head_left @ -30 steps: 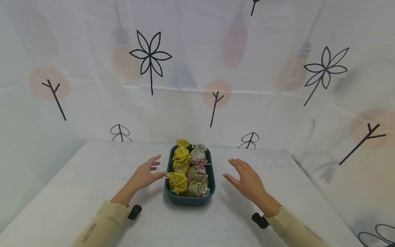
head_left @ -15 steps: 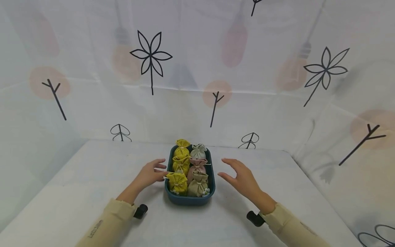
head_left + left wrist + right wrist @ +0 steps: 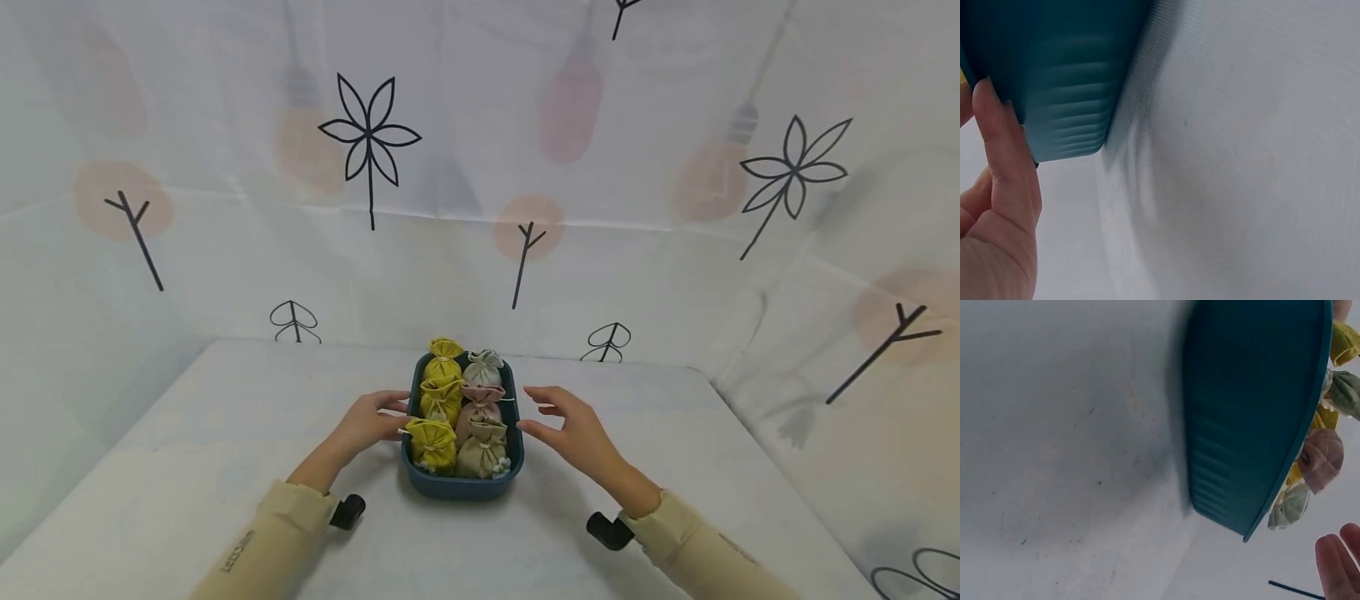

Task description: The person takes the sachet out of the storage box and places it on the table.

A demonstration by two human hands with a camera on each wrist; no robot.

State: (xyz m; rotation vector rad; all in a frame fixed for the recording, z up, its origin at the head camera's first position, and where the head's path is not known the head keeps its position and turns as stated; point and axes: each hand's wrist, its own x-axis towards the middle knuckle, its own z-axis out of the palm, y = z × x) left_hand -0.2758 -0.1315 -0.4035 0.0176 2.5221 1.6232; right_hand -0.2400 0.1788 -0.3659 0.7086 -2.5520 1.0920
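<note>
A dark teal plastic box [image 3: 463, 490] stands mid-table, filled with several small drawstring pouches in two rows. The left row is yellow, its front pouch [image 3: 432, 448] nearest me. On the right sit a beige pouch [image 3: 480, 457], a pink pouch [image 3: 480, 403] and a pale grey-green pouch [image 3: 482, 372]. My left hand [image 3: 366, 425] is at the box's left side; in the left wrist view its extended fingers [image 3: 997, 131] touch the ribbed wall near the rim. My right hand [image 3: 576, 433] is spread close beside the right rim, its fingertips [image 3: 1329, 556] apart from the box in the right wrist view.
A white tabletop [image 3: 420, 550] surrounds the box. Behind it hangs a pale cloth backdrop [image 3: 427, 275] with line-drawn plants, which also closes off both sides. A small black device [image 3: 348, 512] is strapped at the left cuff, another black device [image 3: 609, 531] at the right.
Both hands have moved inward toward the box. The left fingers have come up against its left side, and the right hand has shifted left to near the right rim. The box stays put.
</note>
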